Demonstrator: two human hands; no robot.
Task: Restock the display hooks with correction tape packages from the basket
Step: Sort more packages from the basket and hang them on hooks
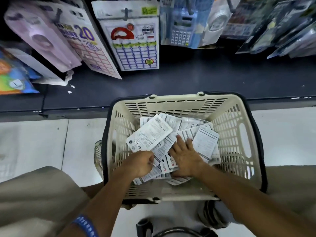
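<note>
A cream plastic basket (234, 134) with a dark rim stands on the floor in front of me. Several white correction tape packages (206, 142) lie heaped in it, printed backs up. My left hand (142, 164) reaches in from the near side and pinches the lower edge of one large package (150, 133), which tilts up over the heap. To its right, my right hand (185, 157) lies on the pile with its fingers spread flat across the packages. Display hooks (126, 12) with hanging goods are at the top.
A dark shelf base (188, 77) runs across behind the basket. Above it hang label sheets (136, 47), a calculator pack (182, 24) and other carded goods. White floor tiles (51, 142) lie to the left. My knees flank the basket.
</note>
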